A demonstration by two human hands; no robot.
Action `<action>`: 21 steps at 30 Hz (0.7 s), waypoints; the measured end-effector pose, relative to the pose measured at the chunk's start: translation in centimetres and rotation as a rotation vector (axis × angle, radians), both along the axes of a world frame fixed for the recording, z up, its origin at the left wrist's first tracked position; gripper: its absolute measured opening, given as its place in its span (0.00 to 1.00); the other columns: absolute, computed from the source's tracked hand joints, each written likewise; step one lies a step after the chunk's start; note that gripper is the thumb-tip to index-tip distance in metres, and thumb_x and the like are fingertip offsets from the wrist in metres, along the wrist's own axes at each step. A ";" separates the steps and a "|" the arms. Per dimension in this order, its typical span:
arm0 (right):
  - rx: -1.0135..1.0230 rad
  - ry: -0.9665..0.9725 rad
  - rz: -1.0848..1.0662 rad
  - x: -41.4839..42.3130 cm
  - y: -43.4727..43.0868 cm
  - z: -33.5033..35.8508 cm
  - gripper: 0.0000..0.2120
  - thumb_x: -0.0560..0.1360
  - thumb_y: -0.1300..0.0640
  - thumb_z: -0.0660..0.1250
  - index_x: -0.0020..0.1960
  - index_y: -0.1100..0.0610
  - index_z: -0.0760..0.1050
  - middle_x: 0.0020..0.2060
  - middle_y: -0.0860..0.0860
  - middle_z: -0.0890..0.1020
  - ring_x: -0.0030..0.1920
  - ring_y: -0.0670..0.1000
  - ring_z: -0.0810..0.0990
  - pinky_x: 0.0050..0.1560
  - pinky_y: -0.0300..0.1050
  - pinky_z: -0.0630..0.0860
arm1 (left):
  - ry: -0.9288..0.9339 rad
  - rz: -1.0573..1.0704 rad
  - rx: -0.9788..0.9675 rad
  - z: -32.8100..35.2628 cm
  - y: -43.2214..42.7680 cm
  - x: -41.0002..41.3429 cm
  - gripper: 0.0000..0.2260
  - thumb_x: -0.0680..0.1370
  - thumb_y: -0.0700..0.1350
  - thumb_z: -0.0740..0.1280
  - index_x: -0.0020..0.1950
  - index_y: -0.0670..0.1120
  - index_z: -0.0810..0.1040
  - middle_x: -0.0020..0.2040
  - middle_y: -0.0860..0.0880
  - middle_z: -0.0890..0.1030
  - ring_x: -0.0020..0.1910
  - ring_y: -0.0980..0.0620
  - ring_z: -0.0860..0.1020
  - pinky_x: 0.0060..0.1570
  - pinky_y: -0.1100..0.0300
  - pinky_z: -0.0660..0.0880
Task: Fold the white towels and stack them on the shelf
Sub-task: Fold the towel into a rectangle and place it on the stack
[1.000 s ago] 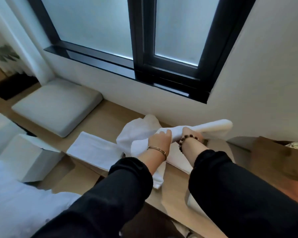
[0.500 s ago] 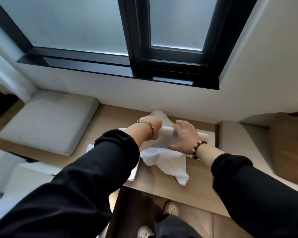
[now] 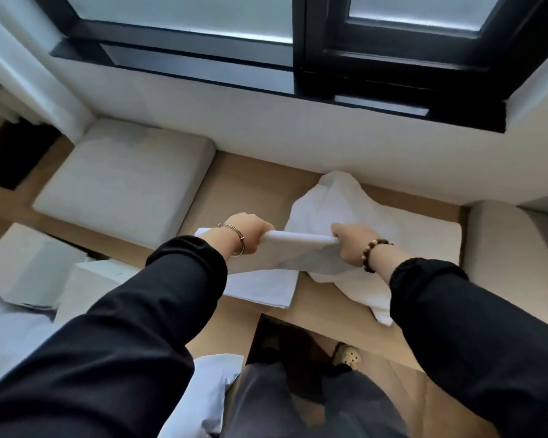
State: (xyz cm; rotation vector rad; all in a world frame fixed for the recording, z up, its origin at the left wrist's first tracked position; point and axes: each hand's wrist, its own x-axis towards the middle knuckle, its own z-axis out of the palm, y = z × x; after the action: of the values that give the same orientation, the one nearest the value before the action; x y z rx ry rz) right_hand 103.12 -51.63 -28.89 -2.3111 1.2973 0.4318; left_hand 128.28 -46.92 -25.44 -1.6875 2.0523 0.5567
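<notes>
White towel [image 3: 299, 248] stretched taut, left hand [image 3: 253, 233] and right hand [image 3: 350, 248] gripping opposite ends

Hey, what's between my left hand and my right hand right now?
In the head view, a taut edge of the white towel spans from the left hand to the right hand. Each hand grips one end, and the rest hangs below.

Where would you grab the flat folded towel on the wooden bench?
Probably its near edge, coming from the front: the folded towel lies flat close to the front edge of the bench, so that edge is easiest to get under. The left hand and right hand grip the stretched towel.
</notes>
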 end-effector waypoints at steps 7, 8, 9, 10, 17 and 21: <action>0.107 0.185 -0.029 10.3 2.8 -5.3 0.06 0.72 0.66 0.60 0.43 0.56 0.70 0.39 0.52 0.75 0.36 0.53 0.74 0.37 0.45 0.70 | -0.048 0.002 0.104 -7.6 2.3 10.9 0.15 0.72 0.37 0.59 0.55 0.53 0.72 0.48 0.49 0.78 0.47 0.43 0.77 0.41 0.55 0.71; 0.115 0.204 -0.045 11.5 3.2 -6.3 0.06 0.72 0.66 0.60 0.41 0.56 0.69 0.37 0.52 0.75 0.35 0.52 0.74 0.36 0.44 0.71 | -0.063 -0.001 0.120 -8.7 2.5 12.2 0.14 0.72 0.37 0.59 0.54 0.52 0.72 0.48 0.49 0.78 0.47 0.44 0.77 0.40 0.56 0.69; 0.125 0.219 -0.052 12.5 3.4 -7.3 0.07 0.72 0.66 0.59 0.39 0.56 0.68 0.35 0.52 0.74 0.33 0.52 0.73 0.35 0.44 0.71 | -0.072 -0.002 0.147 -9.7 2.7 13.4 0.13 0.72 0.38 0.59 0.53 0.51 0.73 0.48 0.49 0.78 0.47 0.44 0.77 0.40 0.57 0.68; 0.140 0.229 -0.054 13.0 3.8 -8.3 0.08 0.72 0.66 0.59 0.37 0.56 0.67 0.34 0.52 0.74 0.32 0.51 0.73 0.33 0.43 0.70 | -0.073 0.005 0.194 -10.5 2.8 14.2 0.12 0.73 0.39 0.60 0.53 0.50 0.74 0.48 0.49 0.78 0.47 0.44 0.76 0.40 0.57 0.69; 0.431 0.244 -0.133 15.7 3.1 -15.8 0.08 0.70 0.60 0.58 0.32 0.57 0.67 0.29 0.52 0.72 0.29 0.53 0.71 0.29 0.39 0.65 | 0.056 0.132 0.497 -17.0 0.2 18.8 0.07 0.72 0.40 0.67 0.49 0.45 0.78 0.47 0.46 0.80 0.44 0.48 0.74 0.41 0.61 0.67; 0.593 0.244 -0.184 17.8 1.0 -20.1 0.10 0.71 0.61 0.56 0.31 0.57 0.64 0.28 0.55 0.69 0.26 0.53 0.67 0.25 0.37 0.61 | 0.096 0.308 0.599 -21.3 -1.9 21.5 0.04 0.71 0.39 0.69 0.40 0.48 0.77 0.42 0.49 0.77 0.42 0.49 0.74 0.41 0.61 0.69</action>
State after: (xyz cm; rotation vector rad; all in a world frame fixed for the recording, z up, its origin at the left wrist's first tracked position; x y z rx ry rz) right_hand 120.97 -50.60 -48.98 -1.6703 1.2602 0.9170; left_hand 149.80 -48.81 -46.70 -1.6157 1.4664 1.2304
